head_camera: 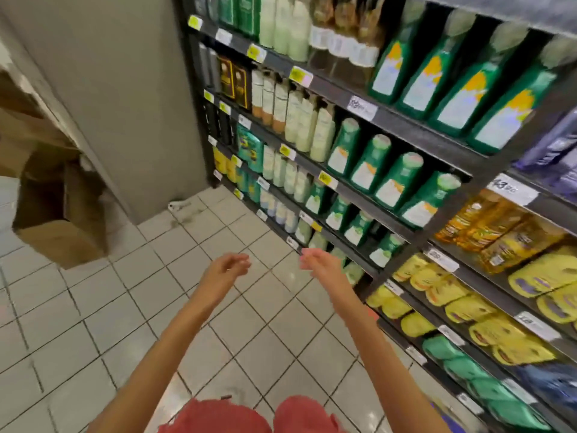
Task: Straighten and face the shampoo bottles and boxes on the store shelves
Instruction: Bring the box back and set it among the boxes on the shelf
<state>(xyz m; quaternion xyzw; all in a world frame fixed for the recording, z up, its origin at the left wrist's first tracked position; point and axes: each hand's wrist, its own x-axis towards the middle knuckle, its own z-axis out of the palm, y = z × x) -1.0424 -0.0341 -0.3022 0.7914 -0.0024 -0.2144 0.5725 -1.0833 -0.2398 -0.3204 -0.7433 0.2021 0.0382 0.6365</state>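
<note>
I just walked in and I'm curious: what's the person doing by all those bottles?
A person stands in a shop aisle beside shelves full of shampoo bottles. The left hand and right hand both reach out over the tiled floor, fingers relaxed, holding nothing. The right hand is nearest a low shelf, but no bottle is being touched yet.

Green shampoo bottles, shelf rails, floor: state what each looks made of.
Green shampoo bottles: likely glossy plastic, with soft highlights and paper-like pale labels. Shelf rails: probably dark painted metal, thin, straight and matte. Floor: glazed ceramic tile by the look, pale squares with dark grout lines and a faint sheen.
</note>
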